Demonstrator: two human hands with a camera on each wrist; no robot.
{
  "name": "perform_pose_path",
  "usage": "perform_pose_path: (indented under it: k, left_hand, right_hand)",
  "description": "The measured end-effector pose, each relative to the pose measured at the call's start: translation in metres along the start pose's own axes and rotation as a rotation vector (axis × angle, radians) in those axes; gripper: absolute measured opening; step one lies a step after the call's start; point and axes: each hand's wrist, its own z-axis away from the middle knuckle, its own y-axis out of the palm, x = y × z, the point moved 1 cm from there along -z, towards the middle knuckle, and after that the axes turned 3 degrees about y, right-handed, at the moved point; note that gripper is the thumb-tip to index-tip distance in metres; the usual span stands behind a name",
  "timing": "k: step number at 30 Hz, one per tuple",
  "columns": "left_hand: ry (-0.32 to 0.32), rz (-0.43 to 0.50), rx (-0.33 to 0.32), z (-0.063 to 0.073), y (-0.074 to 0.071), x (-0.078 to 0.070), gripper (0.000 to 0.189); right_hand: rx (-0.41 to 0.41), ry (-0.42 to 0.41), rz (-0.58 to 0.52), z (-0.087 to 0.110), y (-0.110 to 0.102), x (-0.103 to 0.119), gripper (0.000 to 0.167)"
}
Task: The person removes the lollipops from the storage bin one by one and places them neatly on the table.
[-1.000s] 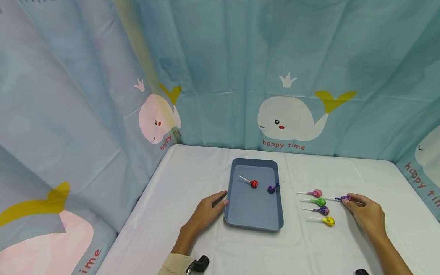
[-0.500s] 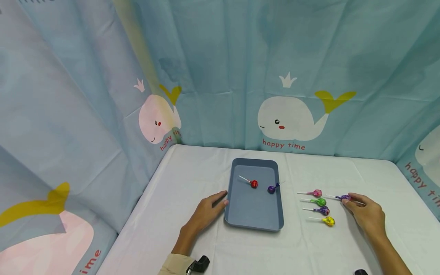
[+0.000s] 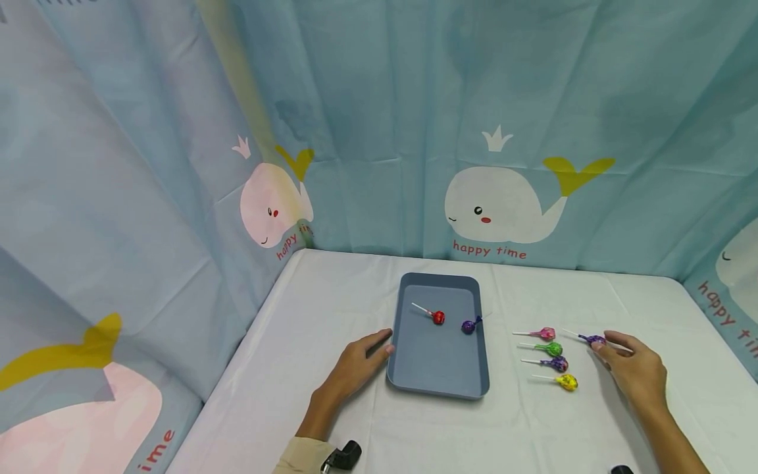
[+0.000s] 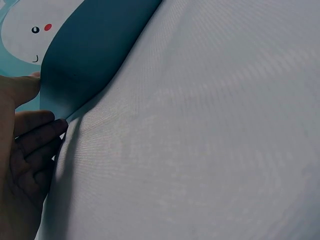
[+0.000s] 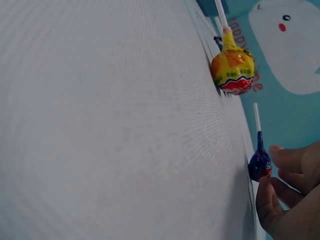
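Right hand, lower right of head view: pinching purple lollipop (stick toward upper left). Left hand, lower centre: fingers loosely extended, touching blue-grey tray.

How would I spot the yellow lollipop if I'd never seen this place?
On the white-covered table, find the grey-blue tray. To its right in the head view lie a pink lollipop, a green lollipop, a purple lollipop and, nearest the camera wearer, the yellow lollipop. No neighbour has its mainly yellow wrapper.
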Motion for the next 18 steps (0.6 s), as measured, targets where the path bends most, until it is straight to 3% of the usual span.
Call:
perform_pose_path:
  k: [18]
  left_hand:
    - [-0.002, -0.009, -0.004, 0.001, 0.001, -0.001, 0.06]
  right_hand:
    - [0.01, -0.149, -0.102, 0.028, 0.011, 0.033, 0.056]
